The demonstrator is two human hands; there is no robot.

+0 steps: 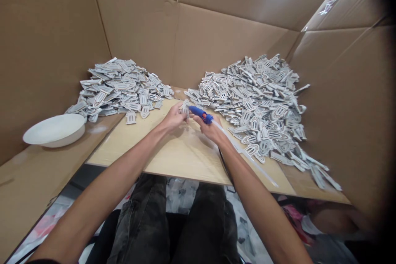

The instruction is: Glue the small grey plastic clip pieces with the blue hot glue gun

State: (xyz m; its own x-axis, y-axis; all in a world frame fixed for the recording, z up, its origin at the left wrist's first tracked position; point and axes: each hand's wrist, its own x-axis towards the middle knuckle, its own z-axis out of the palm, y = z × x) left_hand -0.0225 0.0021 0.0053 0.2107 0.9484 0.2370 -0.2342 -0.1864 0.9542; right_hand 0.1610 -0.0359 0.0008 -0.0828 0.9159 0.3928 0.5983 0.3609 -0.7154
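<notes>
Over the middle of the board, my left hand (175,118) pinches a small flat grey-white piece (185,108) with an arched end, holding it upright. My right hand (210,127) is wrapped round a blue glue gun (200,114), whose front end points left and meets or nearly meets the piece; contact is too small to make out. A translucent glue stick (247,154) trails from the back of the gun toward the lower right, beside my forearm. A dark cord runs down below my right wrist.
Heaps of similar arched pieces lie on the left (120,86) and the right (260,99). A white bowl (55,130) stands at the far left. Tall cardboard walls (216,37) enclose the pale work board (182,156). Part of another person shows at the lower right.
</notes>
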